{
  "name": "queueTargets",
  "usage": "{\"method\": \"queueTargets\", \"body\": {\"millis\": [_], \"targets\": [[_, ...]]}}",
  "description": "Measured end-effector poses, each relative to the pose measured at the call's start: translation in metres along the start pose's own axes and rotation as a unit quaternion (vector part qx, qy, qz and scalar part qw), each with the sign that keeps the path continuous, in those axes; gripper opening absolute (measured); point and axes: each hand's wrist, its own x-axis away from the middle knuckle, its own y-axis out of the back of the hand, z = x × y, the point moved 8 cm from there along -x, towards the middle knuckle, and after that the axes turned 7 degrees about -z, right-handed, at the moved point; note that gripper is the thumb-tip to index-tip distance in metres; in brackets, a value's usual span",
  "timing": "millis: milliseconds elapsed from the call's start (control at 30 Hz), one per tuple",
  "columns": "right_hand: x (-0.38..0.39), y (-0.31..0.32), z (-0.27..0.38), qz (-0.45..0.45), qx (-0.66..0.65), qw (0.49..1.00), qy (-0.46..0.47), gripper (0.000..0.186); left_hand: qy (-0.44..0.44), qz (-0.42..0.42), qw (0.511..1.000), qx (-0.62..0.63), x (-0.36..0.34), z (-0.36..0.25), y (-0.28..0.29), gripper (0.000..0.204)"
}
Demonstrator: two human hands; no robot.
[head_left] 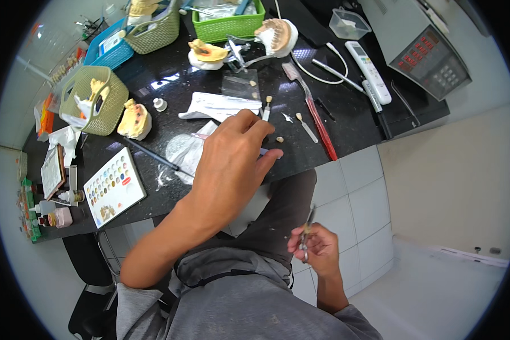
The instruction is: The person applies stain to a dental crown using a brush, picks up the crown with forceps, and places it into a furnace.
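Note:
My left hand reaches over the front edge of the black bench, fingers curved and thumb apart from the index finger. A small tooth-coloured crown lies just beyond its fingertips. Close by are two small pegs, each tipped with a crown: one peg by the knuckles, another peg further right. Part of a bluish stick shows beside the thumb; the hand hides the rest. Lower right, above the floor, my right hand is closed on slim metal forceps, tip upward. Nothing can be made out in the tip.
A red toothbrush and a white remote lie to the right. Dental casts and a green basket stand behind. At left are a paint palette, a yellow-marked cast and a woven basket. Folded paper lies mid-bench.

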Motion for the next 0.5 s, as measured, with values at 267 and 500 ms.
{"method": "queueTargets", "body": {"millis": [267, 500], "targets": [[-0.018, 0.047, 0.022, -0.087, 0.021, 0.995, 0.045, 0.042, 0.053, -0.004, 0.997, -0.054, -0.005, 0.005, -0.026, 0.019], [-0.026, 0.050, 0.024, -0.084, 0.026, 0.995, 0.036, 0.041, 0.059, -0.010, 0.997, -0.049, -0.009, 0.007, -0.030, 0.010]]}}
